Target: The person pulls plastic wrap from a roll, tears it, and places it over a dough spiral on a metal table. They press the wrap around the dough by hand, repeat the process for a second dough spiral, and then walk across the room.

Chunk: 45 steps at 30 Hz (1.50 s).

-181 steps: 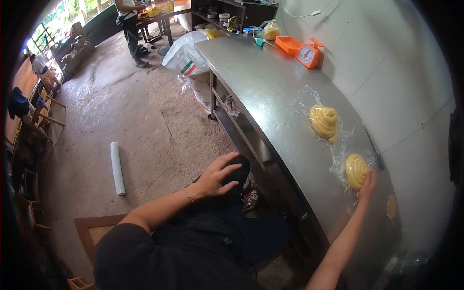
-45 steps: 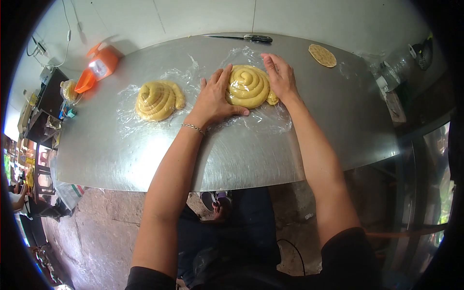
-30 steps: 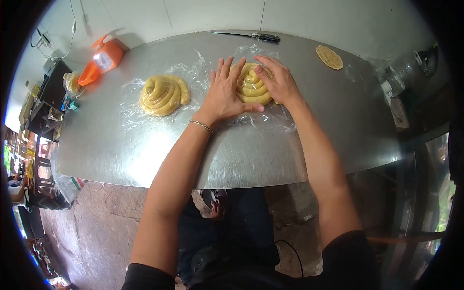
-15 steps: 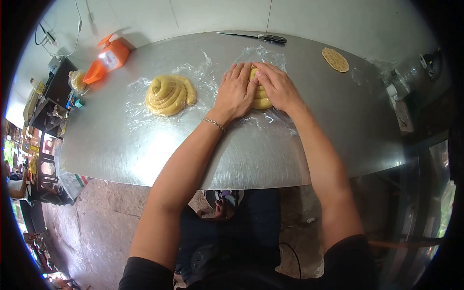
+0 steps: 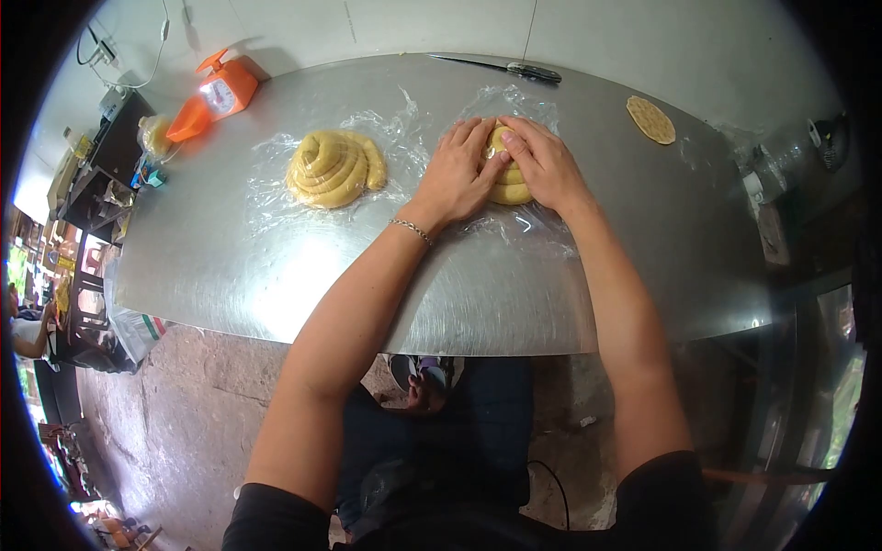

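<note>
A coil of yellow dough [image 5: 511,191] sits on clear plastic wrap [image 5: 533,230], mostly covered by my hands. My left hand [image 5: 455,173] cups its left side, fingers together over the far edge. Around the right side curves my right hand [image 5: 547,167], its thumb near the top of the coil and close to the left one. The undersides of my fingers are hidden. To the left, a second spiral of yellow dough [image 5: 335,170], stacked to a peak, rests on its own sheet of plastic wrap [image 5: 266,197].
The metal table [image 5: 432,317] has a curved-looking front edge. An orange dial scale [image 5: 225,90] stands at the back left. A black-handled knife [image 5: 533,72] lies along the back edge. At the back right are a flat patterned yellow disc [image 5: 650,119] and a clear plastic container [image 5: 776,174].
The view has shifted slightly, so the table's things appear a little to the right and higher. My hands stay around the same dough coil, now slightly more arched.
</note>
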### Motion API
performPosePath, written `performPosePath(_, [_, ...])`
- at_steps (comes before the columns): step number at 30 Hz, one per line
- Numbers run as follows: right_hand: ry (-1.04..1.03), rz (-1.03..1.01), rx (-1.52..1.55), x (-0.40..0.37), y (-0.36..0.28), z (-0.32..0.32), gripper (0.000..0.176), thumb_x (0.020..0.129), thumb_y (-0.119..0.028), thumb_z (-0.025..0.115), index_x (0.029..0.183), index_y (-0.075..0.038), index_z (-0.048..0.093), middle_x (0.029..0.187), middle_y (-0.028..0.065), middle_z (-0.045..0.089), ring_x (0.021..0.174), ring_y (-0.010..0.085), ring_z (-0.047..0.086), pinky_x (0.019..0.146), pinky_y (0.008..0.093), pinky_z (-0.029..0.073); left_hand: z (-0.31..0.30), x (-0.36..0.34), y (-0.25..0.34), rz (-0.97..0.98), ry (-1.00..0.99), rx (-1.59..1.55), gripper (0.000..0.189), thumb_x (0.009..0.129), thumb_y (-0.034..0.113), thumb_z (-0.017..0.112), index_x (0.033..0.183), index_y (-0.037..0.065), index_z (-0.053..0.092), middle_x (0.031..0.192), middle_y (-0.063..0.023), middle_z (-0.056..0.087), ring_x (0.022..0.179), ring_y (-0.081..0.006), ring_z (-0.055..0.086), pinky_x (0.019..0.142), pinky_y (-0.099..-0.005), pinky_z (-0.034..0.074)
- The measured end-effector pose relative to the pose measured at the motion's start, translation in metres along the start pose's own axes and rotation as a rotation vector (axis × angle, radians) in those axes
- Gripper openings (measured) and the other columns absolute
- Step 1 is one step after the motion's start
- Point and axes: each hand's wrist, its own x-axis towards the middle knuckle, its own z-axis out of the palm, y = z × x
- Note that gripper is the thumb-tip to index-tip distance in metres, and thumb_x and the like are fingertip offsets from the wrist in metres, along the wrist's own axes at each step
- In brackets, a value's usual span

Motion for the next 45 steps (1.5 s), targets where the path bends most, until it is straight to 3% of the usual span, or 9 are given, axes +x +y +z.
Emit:
performPosePath(3, [-0.004,0.011,0.015,0.000,0.000,-0.001,0.051,0.114,-0.041,0.053,0.139,0.001,0.067,0.138,0.0212,0.070,0.130,0.0412,0.065,0.112,0.0472,0.050,0.000,0.000,0.000,-0.001,0.004,0.000,0.063,0.110,0.044,0.057,0.156,0.002,0.051,0.160,-0.0271,0.051,0.153,-0.0495,0.041,0.127,-0.0533,0.033])
performPosePath(6, [-0.005,0.012,0.019,0.001,0.000,-0.001,0.051,0.113,-0.042,0.053,0.138,0.001,0.067,0.138,0.0212,0.071,0.130,0.0412,0.065,0.112,0.0473,0.050,0.000,0.000,-0.001,0.039,0.030,0.072,0.062,0.110,0.042,0.059,0.154,-0.002,0.053,0.158,-0.0258,0.053,0.147,-0.0435,0.050,0.123,-0.0478,0.041])
performPosePath(12, [0.000,0.009,0.027,0.000,0.002,0.000,0.052,0.113,-0.043,0.055,0.138,0.001,0.068,0.138,0.0213,0.071,0.129,0.0411,0.065,0.111,0.0472,0.050,-0.002,-0.001,0.002,-0.001,0.006,-0.001,0.062,0.110,0.043,0.057,0.156,0.002,0.052,0.159,-0.0264,0.052,0.152,-0.0487,0.042,0.127,-0.0525,0.034])
performPosePath(15, [0.003,0.012,0.029,0.000,0.001,0.000,0.051,0.113,-0.042,0.055,0.138,0.001,0.068,0.138,0.0214,0.071,0.129,0.0408,0.065,0.111,0.0467,0.050,-0.003,-0.001,0.002,0.033,0.026,0.059,0.063,0.110,0.042,0.059,0.155,-0.001,0.052,0.158,-0.0263,0.052,0.148,-0.0439,0.049,0.124,-0.0482,0.041])
performPosePath(30, [-0.001,0.005,0.036,0.001,0.004,0.000,0.052,0.113,-0.042,0.057,0.137,0.002,0.068,0.138,0.0226,0.070,0.129,0.0413,0.066,0.111,0.0458,0.051,-0.002,0.000,-0.001,0.044,0.017,0.048,0.062,0.111,0.042,0.059,0.154,-0.001,0.053,0.158,-0.0271,0.053,0.149,-0.0443,0.048,0.124,-0.0499,0.039])
performPosePath(36, [-0.013,0.040,0.038,0.001,-0.001,-0.002,0.052,0.113,-0.043,0.056,0.137,0.002,0.069,0.137,0.0230,0.071,0.130,0.0412,0.065,0.112,0.0457,0.050,-0.022,0.007,-0.004,0.050,0.212,-0.014,0.060,0.111,0.044,0.059,0.153,0.002,0.056,0.152,-0.0299,0.060,0.152,-0.0462,0.047,0.125,-0.0501,0.039])
performPosePath(39, [-0.010,0.051,0.024,0.001,0.000,-0.001,0.053,0.113,-0.044,0.057,0.137,0.001,0.069,0.137,0.0230,0.071,0.130,0.0412,0.066,0.112,0.0453,0.050,-0.034,0.009,-0.021,-0.048,0.267,0.012,0.059,0.111,0.046,0.059,0.152,0.003,0.059,0.147,-0.0292,0.064,0.146,-0.0449,0.055,0.120,-0.0484,0.044])
performPosePath(42, [-0.015,0.049,0.036,0.000,0.000,0.000,0.053,0.113,-0.044,0.057,0.137,0.001,0.069,0.138,0.0231,0.071,0.130,0.0412,0.066,0.112,0.0447,0.050,-0.039,0.005,-0.034,-0.194,0.224,-0.192,0.060,0.111,0.049,0.059,0.152,0.004,0.060,0.143,-0.0274,0.067,0.139,-0.0391,0.062,0.116,-0.0444,0.047])
performPosePath(45, [-0.027,0.059,0.046,0.001,-0.001,-0.003,0.053,0.112,-0.045,0.057,0.137,0.001,0.069,0.138,0.0234,0.071,0.131,0.0413,0.065,0.112,0.0442,0.050,-0.042,0.002,-0.037,-0.254,0.265,-0.180,0.061,0.110,0.047,0.060,0.145,-0.003,0.062,0.144,-0.0311,0.065,0.135,-0.0451,0.063,0.112,-0.0460,0.051])
